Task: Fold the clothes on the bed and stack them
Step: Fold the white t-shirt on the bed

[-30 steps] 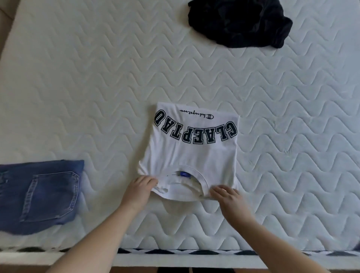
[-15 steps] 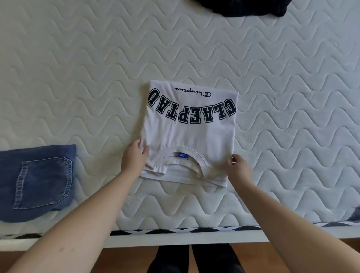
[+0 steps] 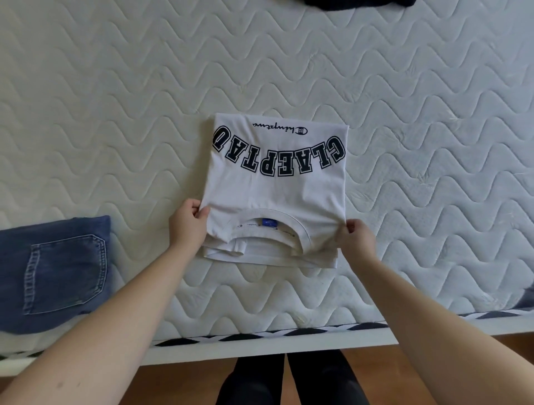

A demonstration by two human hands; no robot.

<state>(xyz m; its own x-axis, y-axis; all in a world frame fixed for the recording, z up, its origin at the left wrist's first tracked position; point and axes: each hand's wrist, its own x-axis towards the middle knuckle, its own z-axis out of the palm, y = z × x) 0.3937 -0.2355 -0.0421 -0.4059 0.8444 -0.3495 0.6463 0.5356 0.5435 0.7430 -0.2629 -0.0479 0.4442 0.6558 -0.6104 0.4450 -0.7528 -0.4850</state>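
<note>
A folded white t-shirt (image 3: 274,190) with black block letters lies on the quilted mattress (image 3: 115,115), its collar and blue label toward me. My left hand (image 3: 186,225) pinches the shirt's left edge near the collar. At the right edge, my right hand (image 3: 357,238) pinches the fabric beside the collar. Folded blue jeans (image 3: 55,271) lie at the left, close to the bed's near edge, back pocket up. A dark garment (image 3: 358,3) peeks in at the top edge, mostly cut off.
The mattress's near edge (image 3: 260,336) has a black-and-white trim, with a white bed frame below it. Wooden floor and my dark-clothed legs (image 3: 289,381) show beneath. A dark bit of cloth (image 3: 527,297) sits at the far right edge.
Both hands slid from the collar's front out to the shirt's side edges and now pinch them. The view tilted down, so the dark garment has nearly left the top.
</note>
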